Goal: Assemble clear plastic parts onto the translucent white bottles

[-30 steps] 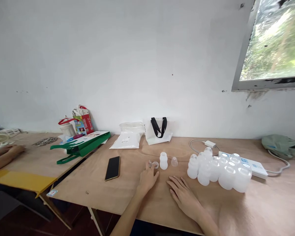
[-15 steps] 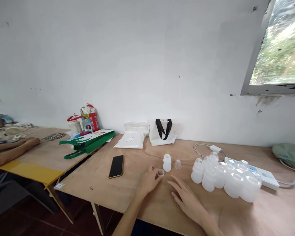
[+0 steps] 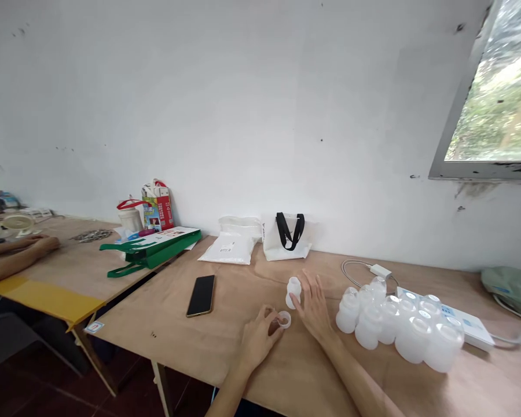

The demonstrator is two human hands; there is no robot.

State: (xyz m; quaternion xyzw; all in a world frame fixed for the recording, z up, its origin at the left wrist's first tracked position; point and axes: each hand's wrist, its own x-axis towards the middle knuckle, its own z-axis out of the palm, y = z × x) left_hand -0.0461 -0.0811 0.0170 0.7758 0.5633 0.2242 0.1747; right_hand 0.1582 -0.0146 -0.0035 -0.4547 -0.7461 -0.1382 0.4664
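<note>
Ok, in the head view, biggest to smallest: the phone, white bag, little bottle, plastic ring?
White bag with black handles, then black smartphone, then plastic bottle, then plastic ring. The bag sits farther away, so real size is unsure.

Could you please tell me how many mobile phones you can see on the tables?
1. A black smartphone lies screen up on the plywood table, to the left of the person's left hand. No other shows, though one could be hidden.
</note>
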